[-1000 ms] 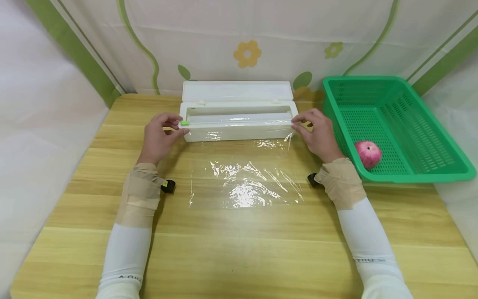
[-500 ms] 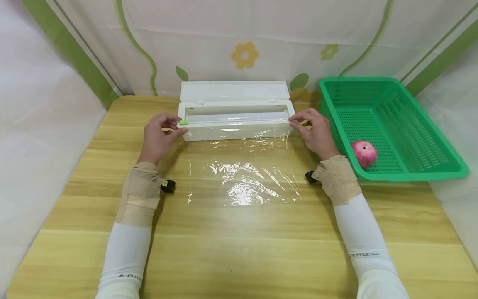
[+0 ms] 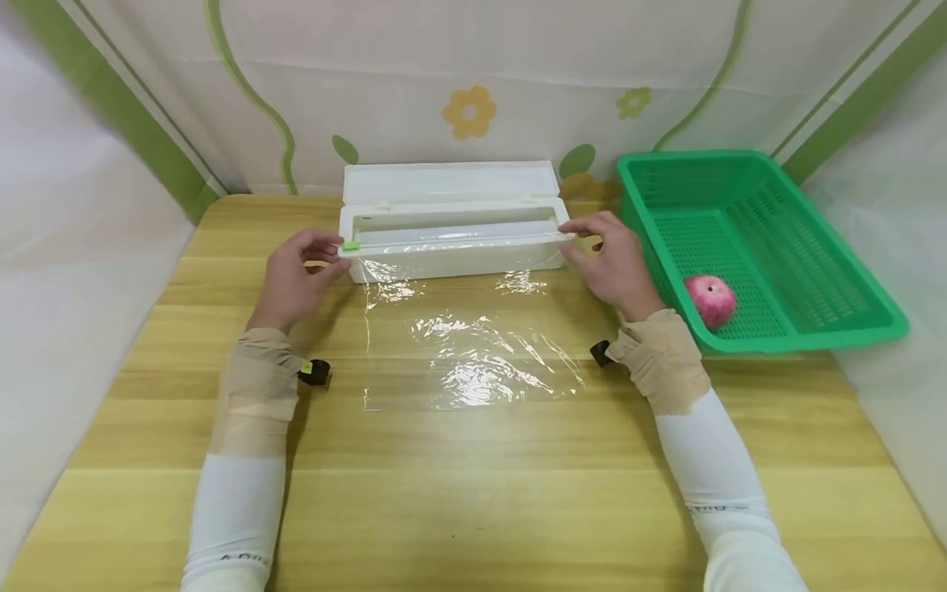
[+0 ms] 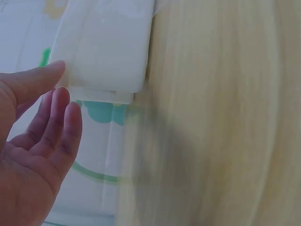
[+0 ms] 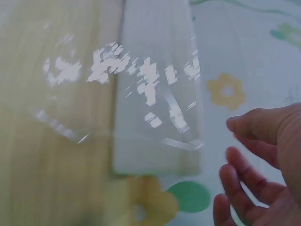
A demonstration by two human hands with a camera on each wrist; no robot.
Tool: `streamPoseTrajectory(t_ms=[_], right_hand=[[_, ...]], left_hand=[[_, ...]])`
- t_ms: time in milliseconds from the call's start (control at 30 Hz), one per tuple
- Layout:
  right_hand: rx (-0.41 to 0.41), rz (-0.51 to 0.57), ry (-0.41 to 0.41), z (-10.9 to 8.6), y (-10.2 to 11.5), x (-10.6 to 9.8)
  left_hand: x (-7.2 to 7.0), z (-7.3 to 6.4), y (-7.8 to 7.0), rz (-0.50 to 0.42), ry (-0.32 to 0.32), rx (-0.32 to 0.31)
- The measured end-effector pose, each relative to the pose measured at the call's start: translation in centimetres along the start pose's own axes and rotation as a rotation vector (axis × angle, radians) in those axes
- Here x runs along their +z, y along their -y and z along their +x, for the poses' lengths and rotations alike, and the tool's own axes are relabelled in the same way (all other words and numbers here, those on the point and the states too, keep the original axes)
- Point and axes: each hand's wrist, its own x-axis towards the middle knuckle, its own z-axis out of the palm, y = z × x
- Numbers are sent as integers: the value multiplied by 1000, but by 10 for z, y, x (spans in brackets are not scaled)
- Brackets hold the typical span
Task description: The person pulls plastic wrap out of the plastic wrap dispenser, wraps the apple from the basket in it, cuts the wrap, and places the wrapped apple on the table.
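A white cling film dispenser box point(image 3: 459, 261) stands lid-up near the table's back, its film roll point(image 3: 459, 233) visible inside. Clear cling film point(image 3: 473, 362) runs from it over the front onto the table, wrinkled and shiny. A green slider point(image 3: 351, 246) sits at the rail's left end. My left hand point(image 3: 292, 275) holds the box's left front corner beside that slider, thumb on the front face; the left wrist view shows the thumb on the box edge. At the right end is my right hand point(image 3: 610, 259), fingers loosely bent; the right wrist view shows a gap between thumb and box.
To the right, a green plastic basket point(image 3: 806, 333) holds a pink-red apple-like fruit point(image 3: 712, 301). A flower-print curtain point(image 3: 414, 99) hangs right behind the box. Black wrist cameras point(image 3: 316, 372) stick out inward from both wrists, low over the wooden table point(image 3: 473, 493).
The whole head view has shifted slightly, moving everything leftward in it. The film bunches more at the left front of the box, and its right edge looks looser. Both hands stay near the box ends.
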Motion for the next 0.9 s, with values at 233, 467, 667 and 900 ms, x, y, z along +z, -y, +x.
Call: streamPoseTrajectory(t_ms=[233,467,667,900], right_hand=[[-75,-112,75,-28,54,-30],[-139,-366,151,-45,63,-111],[-68,-608,346,-29,35,-169],[-94,-751,615,1,-2,-182]], left_hand=[[-6,-4,5,-2,-18,-16],[-2,-7,-1,-27,-29,-35],[-5,-7,-6,-14,-41,-32],[-9,-12,-1,3,-52,-50]])
